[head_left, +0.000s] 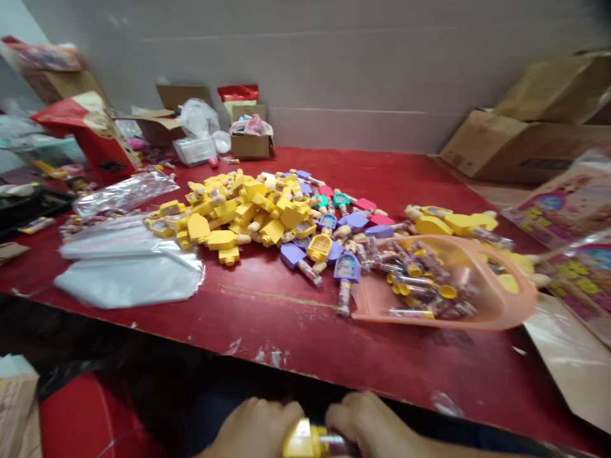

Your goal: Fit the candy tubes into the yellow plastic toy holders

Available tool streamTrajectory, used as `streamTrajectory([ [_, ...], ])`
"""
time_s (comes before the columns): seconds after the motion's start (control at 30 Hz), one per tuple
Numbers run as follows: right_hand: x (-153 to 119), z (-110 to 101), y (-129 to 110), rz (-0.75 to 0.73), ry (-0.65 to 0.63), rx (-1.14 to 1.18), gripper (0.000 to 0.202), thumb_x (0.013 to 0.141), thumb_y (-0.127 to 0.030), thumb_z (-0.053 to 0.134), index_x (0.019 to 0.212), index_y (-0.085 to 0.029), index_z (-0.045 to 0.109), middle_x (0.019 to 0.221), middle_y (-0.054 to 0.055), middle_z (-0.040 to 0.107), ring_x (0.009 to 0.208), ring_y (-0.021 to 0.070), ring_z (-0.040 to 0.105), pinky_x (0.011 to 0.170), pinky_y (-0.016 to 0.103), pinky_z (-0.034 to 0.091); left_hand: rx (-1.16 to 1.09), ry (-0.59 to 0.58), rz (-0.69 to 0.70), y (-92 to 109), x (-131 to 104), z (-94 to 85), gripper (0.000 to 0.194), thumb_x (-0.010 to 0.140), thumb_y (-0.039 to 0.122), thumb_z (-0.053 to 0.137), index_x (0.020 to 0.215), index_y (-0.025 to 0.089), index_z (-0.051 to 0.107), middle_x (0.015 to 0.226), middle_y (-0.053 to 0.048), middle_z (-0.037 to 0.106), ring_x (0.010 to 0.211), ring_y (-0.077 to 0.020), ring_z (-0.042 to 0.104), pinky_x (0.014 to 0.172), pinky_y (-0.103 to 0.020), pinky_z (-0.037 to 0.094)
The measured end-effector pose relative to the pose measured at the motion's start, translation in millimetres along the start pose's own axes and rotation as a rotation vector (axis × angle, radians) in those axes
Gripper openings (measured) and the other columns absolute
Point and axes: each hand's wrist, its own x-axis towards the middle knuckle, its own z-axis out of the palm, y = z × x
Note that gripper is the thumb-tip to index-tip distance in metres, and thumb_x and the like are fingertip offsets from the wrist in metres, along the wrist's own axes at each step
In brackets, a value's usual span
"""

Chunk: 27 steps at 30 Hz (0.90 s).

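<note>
Head view, single frame, motion-blurred.

Two hands at the bottom edge, below the near edge of the red table. Left hand is curled, fingers closed on the yellow end of one toy piece. Right hand is curled over its other end, where a clear tube section shows. The piece lies roughly horizontal, long axis left-right, yellow cap towards the left hand, tube towards the right. Held low, in front of the table, not on it.

Counts on the table:
- One big pile of yellow pieces, too many and too blurred to count.
- One smaller scatter of purple pieces, roughly ten; a few pink and teal ones mixed in behind.
- One pink scoop tray, lying on its side, open mouth facing left, with filled clear tubes inside; count unclear.
- One stack of clear plastic bags at left, one more loose bag behind it.
- Four cardboard boxes: two at the back, two at right.
</note>
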Motion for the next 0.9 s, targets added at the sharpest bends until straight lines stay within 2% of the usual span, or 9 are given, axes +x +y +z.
streamTrajectory([
  [0.1, -11.5, -50.8, 17.1, -0.005, 0.164, -0.03, 0.025, 0.08, -0.043, 0.058, 0.074, -0.018, 0.059, 0.068, 0.002, 0.06, 0.062, 0.0154, 0.055, 0.052, 0.024, 0.031, 0.028, 0.429, 0.192, -1.5, 24.7, -12.2, 0.047, 0.063, 0.036, 0.074, 0.104, 0.021, 0.054, 0.096, -0.007, 0.067, 0.081, -0.0247, 0.065, 0.066, -0.033, 0.051],
  [0.23, -51.7, -130.6, 91.1, 0.208, 0.732, -0.271, 0.033, 0.09, -0.046, 0.038, 0.089, -0.02, 0.059, 0.08, 0.007, 0.063, 0.071, 0.0176, 0.058, 0.062, 0.027, 0.042, 0.043, 0.983, 0.176, -12.2, 80.9, -51.4, 0.076, 0.066, 0.033, 0.073, 0.126, 0.019, 0.029, 0.128, -0.018, 0.044, 0.118, -0.0298, 0.046, 0.094, -0.046, 0.042],
  [0.3, -74.2, -164.4, 138.4, 0.571, 0.774, -0.515, 0.035, 0.088, -0.046, 0.035, 0.093, -0.018, 0.056, 0.088, 0.012, 0.062, 0.075, 0.0217, 0.058, 0.065, 0.031, 0.043, -0.04, 1.01, 0.034, -12.8, 114.4, -70.1, 0.071, 0.067, 0.032, 0.072, 0.123, 0.016, 0.032, 0.123, -0.017, 0.046, 0.116, -0.0284, 0.046, 0.095, -0.044, 0.041],
  [0.43, -97.1, -207.5, 195.6, 0.899, 0.726, -0.604, 0.026, 0.086, -0.029, 0.041, 0.082, -0.009, 0.057, 0.067, 0.018, 0.059, 0.055, 0.0242, 0.052, 0.053, 0.033, 0.036, -0.147, 0.919, -0.175, 0.9, 180.3, -90.0, 0.072, 0.065, 0.043, 0.071, 0.12, 0.01, 0.04, 0.119, -0.019, 0.048, 0.114, -0.0342, 0.045, 0.094, -0.05, 0.037],
  [0.53, -89.9, -205.7, 189.0, 0.769, 0.856, -0.833, 0.03, 0.085, -0.028, 0.046, 0.089, -0.001, 0.059, 0.074, 0.023, 0.06, 0.067, 0.0278, 0.055, 0.058, 0.035, 0.038, -0.184, 0.896, -0.181, 9.9, 211.8, -97.7, 0.058, 0.069, 0.036, 0.068, 0.115, 0.007, 0.046, 0.11, -0.022, 0.055, 0.108, -0.0382, 0.048, 0.088, -0.056, 0.038],
  [0.6, -76.6, -186.1, 168.5, 0.332, 1.011, -0.977, 0.029, 0.087, -0.028, 0.045, 0.092, -0.002, 0.059, 0.079, 0.02, 0.061, 0.073, 0.027, 0.055, 0.065, 0.036, 0.04, -0.205, 0.893, -0.081, 9.2, 215.6, -101.1, 0.043, 0.071, 0.024, 0.065, 0.109, 0.009, 0.051, 0.105, -0.018, 0.059, 0.105, -0.0334, 0.052, 0.09, -0.051, 0.04],
  [0.7, -49.6, -141.3, 132.1, -0.106, 0.921, -0.869, 0.023, 0.091, -0.021, 0.037, 0.094, -0.014, 0.058, 0.087, 0.013, 0.06, 0.08, 0.0222, 0.054, 0.071, 0.034, 0.041, -0.218, 0.921, 0.105, 1.4, 195.0, -98.9, 0.046, 0.07, 0.015, 0.064, 0.112, 0.014, 0.047, 0.116, -0.012, 0.057, 0.113, -0.0223, 0.05, 0.1, -0.037, 0.037],
  [0.8, -20.3, -103.7, 108.9, -0.119, 0.842, -0.688, 0.028, 0.093, -0.018, 0.031, 0.085, -0.016, 0.058, 0.083, 0.009, 0.058, 0.074, 0.0175, 0.054, 0.065, 0.029, 0.042, -0.318, 1.03, 0.332, -5.1, 155.8, -88.8, 0.056, 0.072, 0.02, 0.067, 0.12, 0.018, 0.038, 0.123, -0.01, 0.052, 0.116, -0.0189, 0.048, 0.101, -0.035, 0.037],
  [0.9, 3.2, -93.2, 109.7, -0.041, 0.885, -0.571, 0.028, 0.093, -0.023, 0.032, 0.087, -0.014, 0.058, 0.08, 0.009, 0.057, 0.072, 0.0172, 0.054, 0.063, 0.028, 0.044, -0.573, 1.076, 0.488, -9.9, 113.8, -85.0, 0.061, 0.07, 0.021, 0.071, 0.12, 0.021, 0.036, 0.121, -0.011, 0.051, 0.111, -0.0199, 0.052, 0.092, -0.035, 0.046],
])
